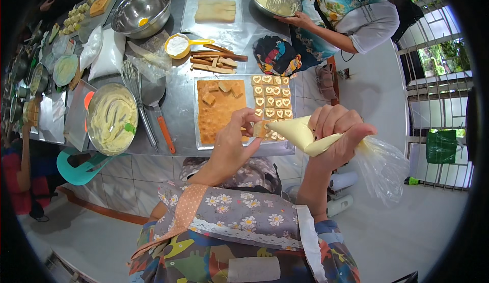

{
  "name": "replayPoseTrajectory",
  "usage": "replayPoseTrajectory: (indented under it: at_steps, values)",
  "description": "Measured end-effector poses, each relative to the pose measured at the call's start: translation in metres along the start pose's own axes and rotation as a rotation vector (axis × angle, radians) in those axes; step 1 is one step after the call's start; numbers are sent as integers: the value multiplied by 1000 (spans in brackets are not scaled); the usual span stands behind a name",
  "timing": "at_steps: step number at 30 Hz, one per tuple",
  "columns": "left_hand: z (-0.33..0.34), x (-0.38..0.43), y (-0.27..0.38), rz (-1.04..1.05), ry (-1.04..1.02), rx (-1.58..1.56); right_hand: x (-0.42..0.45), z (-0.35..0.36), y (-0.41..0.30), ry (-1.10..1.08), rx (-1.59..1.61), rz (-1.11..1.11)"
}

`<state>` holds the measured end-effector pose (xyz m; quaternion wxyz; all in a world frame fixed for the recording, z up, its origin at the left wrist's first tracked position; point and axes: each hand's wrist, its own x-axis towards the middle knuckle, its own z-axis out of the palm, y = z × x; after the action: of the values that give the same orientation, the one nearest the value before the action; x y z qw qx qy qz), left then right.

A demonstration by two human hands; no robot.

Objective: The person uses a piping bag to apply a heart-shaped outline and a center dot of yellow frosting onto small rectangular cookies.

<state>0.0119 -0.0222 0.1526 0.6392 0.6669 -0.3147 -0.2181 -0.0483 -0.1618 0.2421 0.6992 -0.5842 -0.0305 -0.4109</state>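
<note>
Between the thumb and fingers of my left hand is a small square of sponge cake. My right hand squeezes a clear plastic piping bag of pale yellow cream, its tip touching or just at the cake square. The bag's loose end hangs past my right wrist. Rows of small cake squares with heart-shaped piped cream lie at the right of a tray. At its left is an uncut brown sponge sheet with several loose cake pieces on top.
A bowl of cream, a whisk and an orange-handled spatula are at left. Cut cake strips, a yellow cup of white powder and a steel bowl lie beyond. Another person holds a mixing bowl at far right.
</note>
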Motion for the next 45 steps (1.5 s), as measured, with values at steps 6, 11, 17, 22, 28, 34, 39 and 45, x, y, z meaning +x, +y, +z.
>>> replayPoseTrajectory:
  at_steps: [6,11,17,22,28,34,39,45]
  values:
    - [-2,2,4,-17,-23,-38,2,0,0,-28,22,17]
    - [-3,2,3,-13,-24,-34,3,1,-1,-42,38,38]
    - [-2,3,3,3,-27,-33,5,1,0,6,-20,32]
    - [-1,4,1,0,-19,-29,0,-3,-2,-38,40,66]
    - [2,5,1,-11,-12,-64,0,-7,-2,-28,41,73]
    - [8,7,1,-50,-4,-107,0,-12,-2,9,-66,82]
    - [15,5,-1,-88,-2,-112,2,-27,-7,-21,123,82]
    - [27,-4,-22,-114,44,-78,12,-52,-23,319,270,142]
